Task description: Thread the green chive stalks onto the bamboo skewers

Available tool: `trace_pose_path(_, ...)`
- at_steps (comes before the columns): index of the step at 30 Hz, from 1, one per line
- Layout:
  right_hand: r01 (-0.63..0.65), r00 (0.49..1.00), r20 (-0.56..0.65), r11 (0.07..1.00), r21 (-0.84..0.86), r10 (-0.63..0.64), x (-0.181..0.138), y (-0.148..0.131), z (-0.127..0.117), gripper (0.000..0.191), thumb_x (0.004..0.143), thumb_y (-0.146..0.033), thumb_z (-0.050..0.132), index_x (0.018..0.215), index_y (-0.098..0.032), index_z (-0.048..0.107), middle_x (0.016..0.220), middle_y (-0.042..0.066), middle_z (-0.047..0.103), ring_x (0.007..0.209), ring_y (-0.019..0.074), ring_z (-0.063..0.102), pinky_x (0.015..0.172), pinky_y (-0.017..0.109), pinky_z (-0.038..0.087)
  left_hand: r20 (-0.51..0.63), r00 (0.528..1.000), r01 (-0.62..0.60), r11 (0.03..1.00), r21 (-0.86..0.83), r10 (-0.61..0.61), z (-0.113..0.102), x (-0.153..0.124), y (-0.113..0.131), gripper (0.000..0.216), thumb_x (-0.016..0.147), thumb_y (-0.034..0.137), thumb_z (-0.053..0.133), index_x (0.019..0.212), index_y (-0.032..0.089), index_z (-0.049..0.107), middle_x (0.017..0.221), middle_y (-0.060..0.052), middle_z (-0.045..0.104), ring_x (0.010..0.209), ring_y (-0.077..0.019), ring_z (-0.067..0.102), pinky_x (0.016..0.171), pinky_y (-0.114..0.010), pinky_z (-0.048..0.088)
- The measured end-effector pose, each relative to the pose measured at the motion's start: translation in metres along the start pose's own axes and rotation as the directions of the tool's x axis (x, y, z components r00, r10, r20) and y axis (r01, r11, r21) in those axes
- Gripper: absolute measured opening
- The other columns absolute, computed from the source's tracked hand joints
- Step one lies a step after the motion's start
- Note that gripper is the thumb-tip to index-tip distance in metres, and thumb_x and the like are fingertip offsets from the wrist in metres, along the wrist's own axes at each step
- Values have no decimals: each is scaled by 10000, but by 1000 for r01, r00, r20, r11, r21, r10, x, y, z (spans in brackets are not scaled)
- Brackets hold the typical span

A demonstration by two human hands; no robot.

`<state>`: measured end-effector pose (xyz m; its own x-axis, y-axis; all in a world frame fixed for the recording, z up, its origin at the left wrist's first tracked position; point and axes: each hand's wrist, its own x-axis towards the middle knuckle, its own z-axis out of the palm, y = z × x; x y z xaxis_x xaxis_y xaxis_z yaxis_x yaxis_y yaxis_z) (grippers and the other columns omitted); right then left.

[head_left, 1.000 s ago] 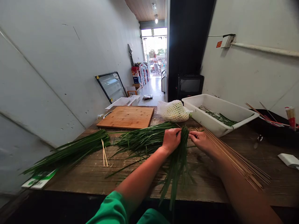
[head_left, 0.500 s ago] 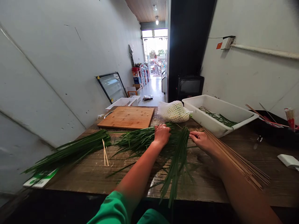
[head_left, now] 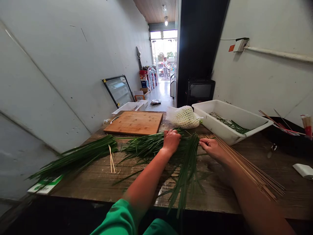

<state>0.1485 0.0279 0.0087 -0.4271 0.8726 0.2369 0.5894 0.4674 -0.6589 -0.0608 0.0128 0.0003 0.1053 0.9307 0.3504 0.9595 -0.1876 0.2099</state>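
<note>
My left hand (head_left: 171,141) is curled over the loose pile of green chives (head_left: 146,146) in the middle of the table, fingertips partly hidden. With thumb and fingers pinched, my right hand (head_left: 209,146) grips the end of a thin skewer beside a hanging bunch of chives (head_left: 184,176). That bunch appears threaded near its top; its long leaves drape toward me over the table's front edge. The skewer's thin tip (head_left: 187,132) shows to the left of the bunch. Under my right forearm lie several bamboo skewers (head_left: 246,166) in a loose bundle.
Another chive bundle (head_left: 75,160) lies at left, near a few short sticks (head_left: 111,160). Behind the pile are a wooden cutting board (head_left: 134,122), a net-wrapped item (head_left: 184,118) and a white tub (head_left: 234,112) with some chives. A black container (head_left: 288,140) stands far right.
The view has shifted slightly. Both hands keep nearly the same place and grip by the chives; no clear movement of the chives or skewer shows.
</note>
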Motion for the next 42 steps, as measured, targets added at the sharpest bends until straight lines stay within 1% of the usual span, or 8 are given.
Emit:
trace_pose_path(7,15,1000,-18,1000,27,-15,0,1,1,337,780,-355,422,720,-143,678,623,22,599,599,149,503,555,236,369,-94,988,98,964,-248,-124,1,3,2,194,821,286,549,843,231,734,872,-63,701,881,-203,593,823,-342,374)
trace_pose_path(13,10,1000,6,1000,15,-10,0,-2,0,349,780,-355,420,745,-134,688,588,18,582,566,145,490,521,233,354,-171,982,12,923,-385,-84,7,7,4,205,806,188,540,891,183,727,937,-67,715,882,-175,630,857,-295,437)
trace_pose_path(16,6,1000,4,1000,19,-6,-1,-5,-1,352,783,-354,422,767,-134,697,627,28,617,594,155,517,535,235,370,-160,984,7,905,-425,-82,8,8,5,220,795,142,543,921,180,719,961,-70,714,898,-177,639,866,-297,454)
trace_pose_path(19,9,1000,2,1000,15,-9,-2,-6,-2,352,791,-351,426,787,-133,703,701,42,657,646,167,553,580,240,396,-143,978,54,853,-520,-149,8,8,5,207,787,151,567,925,198,715,959,-52,717,893,-165,647,855,-288,469)
trace_pose_path(25,20,1000,7,1000,21,-20,-2,-5,-1,339,810,-345,426,783,-147,701,713,33,673,677,175,576,610,243,413,-108,946,156,724,-672,-304,8,10,2,119,726,190,633,800,168,724,757,-35,720,708,-147,641,692,-259,487)
trace_pose_path(29,20,1000,6,1000,15,-20,-3,-6,-1,319,806,-326,441,777,-150,706,730,42,684,714,191,601,655,254,433,-49,927,191,583,-789,-371,7,11,4,129,716,231,638,764,139,714,652,-30,691,573,-124,610,570,-227,462)
trace_pose_path(34,21,1000,2,999,45,-21,-2,-5,-1,313,808,-321,447,829,-161,715,776,46,704,753,202,618,696,270,446,-12,914,182,435,-882,-405,10,13,7,143,710,230,627,768,124,704,679,-36,694,537,-105,599,532,-210,461)
trace_pose_path(42,6,1000,4,1000,23,-6,-2,-4,1,326,808,-321,448,852,-150,723,803,55,711,761,208,623,696,274,445,-58,921,127,439,-889,-385,13,14,9,164,709,222,622,797,115,708,685,-40,694,554,-98,575,545,-207,445)
